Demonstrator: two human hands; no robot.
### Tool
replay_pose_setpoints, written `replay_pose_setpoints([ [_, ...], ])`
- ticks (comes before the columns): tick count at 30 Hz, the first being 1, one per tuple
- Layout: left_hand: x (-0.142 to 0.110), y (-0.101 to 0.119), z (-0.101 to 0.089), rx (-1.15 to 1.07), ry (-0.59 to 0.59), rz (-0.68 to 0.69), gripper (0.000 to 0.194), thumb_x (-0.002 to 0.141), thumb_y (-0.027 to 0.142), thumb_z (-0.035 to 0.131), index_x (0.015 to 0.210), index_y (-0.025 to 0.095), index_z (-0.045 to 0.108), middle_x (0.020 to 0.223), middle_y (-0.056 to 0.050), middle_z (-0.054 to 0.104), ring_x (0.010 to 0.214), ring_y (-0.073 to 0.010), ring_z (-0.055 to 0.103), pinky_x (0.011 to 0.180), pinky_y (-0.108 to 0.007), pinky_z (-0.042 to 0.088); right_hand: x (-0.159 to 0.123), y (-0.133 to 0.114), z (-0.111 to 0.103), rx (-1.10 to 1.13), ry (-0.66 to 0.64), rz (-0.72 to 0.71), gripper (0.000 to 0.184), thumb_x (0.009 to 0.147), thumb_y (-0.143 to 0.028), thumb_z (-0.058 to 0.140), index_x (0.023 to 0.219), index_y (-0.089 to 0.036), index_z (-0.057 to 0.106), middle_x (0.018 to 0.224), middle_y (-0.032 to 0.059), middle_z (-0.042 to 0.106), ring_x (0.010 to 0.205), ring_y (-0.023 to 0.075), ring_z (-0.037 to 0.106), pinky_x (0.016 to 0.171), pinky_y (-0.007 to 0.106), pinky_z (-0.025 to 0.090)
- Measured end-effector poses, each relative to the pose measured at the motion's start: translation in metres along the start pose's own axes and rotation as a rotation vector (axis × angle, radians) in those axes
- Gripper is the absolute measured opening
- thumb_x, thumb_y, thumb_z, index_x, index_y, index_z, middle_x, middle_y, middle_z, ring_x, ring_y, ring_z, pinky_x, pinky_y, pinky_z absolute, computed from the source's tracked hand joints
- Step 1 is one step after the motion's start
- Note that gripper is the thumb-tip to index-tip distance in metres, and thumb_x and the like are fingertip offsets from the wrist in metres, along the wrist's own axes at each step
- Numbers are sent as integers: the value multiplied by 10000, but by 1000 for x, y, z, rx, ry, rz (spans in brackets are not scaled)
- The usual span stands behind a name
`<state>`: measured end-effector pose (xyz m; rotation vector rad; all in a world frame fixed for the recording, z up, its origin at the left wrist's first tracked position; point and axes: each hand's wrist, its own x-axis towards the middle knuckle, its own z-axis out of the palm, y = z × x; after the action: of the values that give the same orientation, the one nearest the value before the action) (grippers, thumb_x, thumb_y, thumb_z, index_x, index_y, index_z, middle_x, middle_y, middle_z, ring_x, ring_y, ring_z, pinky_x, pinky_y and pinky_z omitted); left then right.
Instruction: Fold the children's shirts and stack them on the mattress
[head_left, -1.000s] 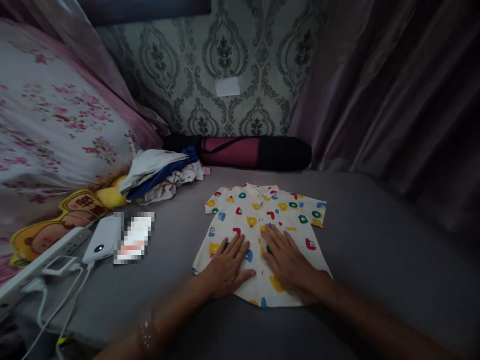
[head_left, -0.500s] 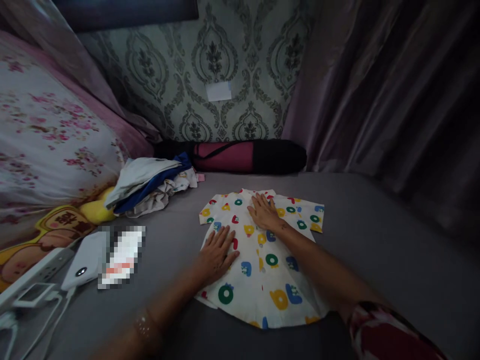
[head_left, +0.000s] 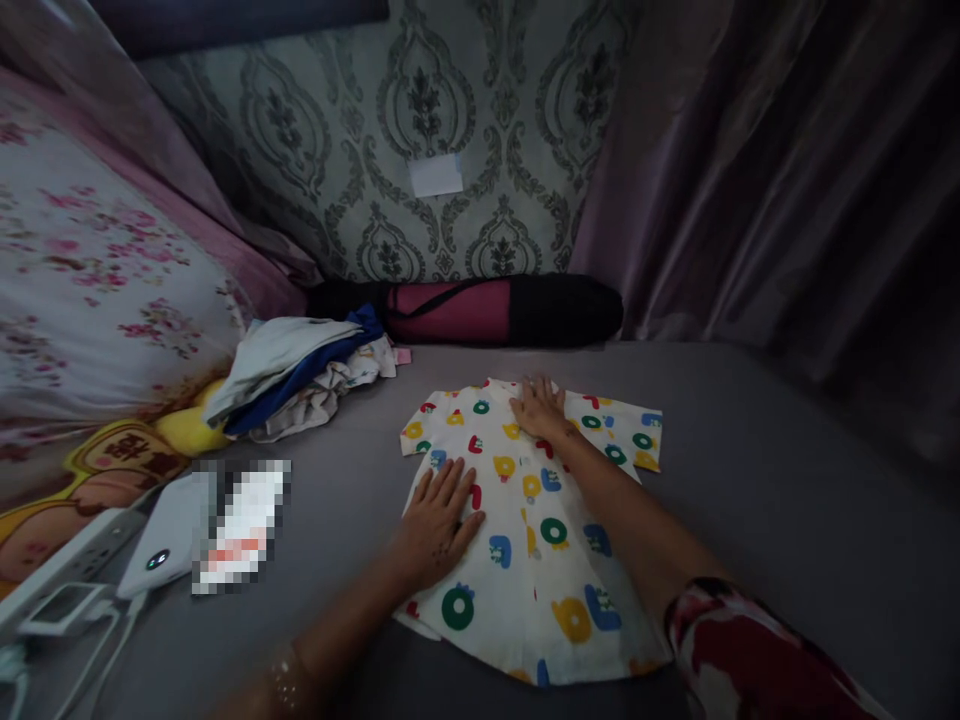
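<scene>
A small white short-sleeved shirt [head_left: 517, 560] with red, green, blue and yellow letter-like prints lies spread out on the grey bed sheet [head_left: 772, 460]. Its collar points away from me and its hem is nearest me. My left hand [head_left: 439, 520] rests flat on the shirt's left side, below the left sleeve, fingers apart. Near the collar, my right hand [head_left: 540, 408] lies flat on the upper front, fingers stretched out. My right forearm crosses over the shirt's right side and hides part of it. Neither hand grips the cloth.
A heap of clothes [head_left: 292, 370] sits at the back left, beside a yellow plush cushion [head_left: 112, 460]. On the left lie a white power bank [head_left: 169, 540], a power strip [head_left: 82, 560] with cables and a blurred-out item. A maroon and black long bag [head_left: 457, 310] lies along the wall.
My right hand has slid slightly farther up toward the collar. My left hand stays at about the same place on the shirt. The view has shifted slightly.
</scene>
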<state>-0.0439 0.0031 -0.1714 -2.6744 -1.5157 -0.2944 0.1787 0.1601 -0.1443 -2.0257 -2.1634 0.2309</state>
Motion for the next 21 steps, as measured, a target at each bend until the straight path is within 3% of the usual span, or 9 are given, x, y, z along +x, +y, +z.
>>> replay_pose_setpoints([
  [2,0,0,-1,-6,-2,3,617,974,522,292,1510,217,272,1562,-95,272,1442,-262,247,1164,-466,230,-4,-16,1,-9,94,-149,600,988,-397,205,1509,-102,236,1591,149,169,1463,288,92,1154,497,3],
  [5,1,0,-3,-8,-20,0,620,975,524,281,1508,206,281,1562,-99,269,1443,-269,242,1165,-473,226,-3,-40,9,21,19,-345,614,989,-407,184,1500,-75,258,1583,128,213,1465,226,110,1172,398,23],
  [9,1,3,-3,-14,-26,-3,621,977,521,272,1506,197,286,1557,-106,282,1443,-275,240,1165,-481,217,7,-57,22,50,-76,-261,669,992,-446,146,1502,-21,219,1588,155,171,1470,229,80,1169,381,34],
  [14,7,0,-18,-140,-101,-34,636,949,573,312,1468,211,369,1541,-111,329,1427,-281,278,1151,-485,239,11,-55,31,32,-4,-217,669,990,-451,147,1507,-31,217,1590,137,173,1466,232,93,1171,378,18],
  [17,32,-23,-39,-409,-178,-68,563,948,576,294,1254,218,603,1337,-91,583,1237,-253,515,1023,-387,417,9,-55,31,35,1,-218,666,990,-450,158,1506,-34,226,1587,134,189,1465,229,108,1173,381,23],
  [19,57,-49,-49,-607,-161,-276,616,967,541,199,1091,159,667,1048,-84,700,974,-221,635,833,-326,509,8,-56,31,37,3,-216,669,989,-453,163,1505,-32,230,1587,133,186,1465,226,108,1175,382,25],
  [21,84,-77,-53,-655,-61,-436,505,939,502,335,1061,137,661,960,-71,690,875,-203,636,747,-286,511,8,-56,31,37,10,-214,668,988,-456,166,1503,-37,242,1587,127,188,1466,219,109,1176,378,24],
])
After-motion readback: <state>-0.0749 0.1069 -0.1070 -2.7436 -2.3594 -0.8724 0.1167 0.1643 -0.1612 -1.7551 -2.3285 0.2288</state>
